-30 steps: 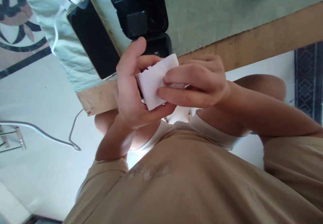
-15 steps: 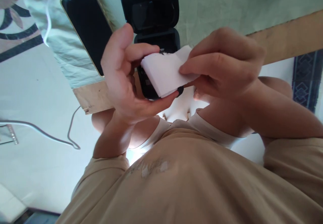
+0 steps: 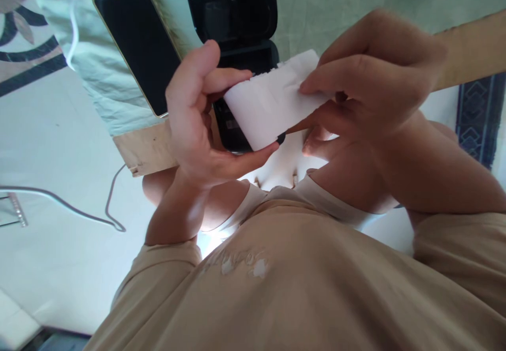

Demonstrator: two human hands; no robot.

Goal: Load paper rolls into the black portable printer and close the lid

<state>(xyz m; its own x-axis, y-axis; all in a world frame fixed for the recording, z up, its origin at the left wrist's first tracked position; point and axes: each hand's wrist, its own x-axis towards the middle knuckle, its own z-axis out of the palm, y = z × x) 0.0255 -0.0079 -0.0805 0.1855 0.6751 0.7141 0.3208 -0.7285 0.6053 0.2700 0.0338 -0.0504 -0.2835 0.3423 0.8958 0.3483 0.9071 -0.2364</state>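
The left hand (image 3: 197, 124) cradles a small black device (image 3: 233, 129), thumb up, fingers curled round its underside, one fingertip showing below the tissue's lower corner. Over the device lies a white tissue (image 3: 272, 100), folded, with a ragged top edge. The right hand (image 3: 367, 82) comes in from the device's right, thumb and forefinger pinching the tissue's right end, the other fingers bunched close behind. The tissue covers most of the device; only its dark left face and a black corner show past the paper.

Just beyond the device, on a pale green cloth (image 3: 336, 3), sits an open black case (image 3: 233, 13). Left of the case lies a dark-screened phone (image 3: 136, 40), near a white cable (image 3: 73, 29). The cloth lies on a wooden table edge (image 3: 146, 150), below and left of the device. A grey cord (image 3: 79, 214) trails across the floor, well left of the device.
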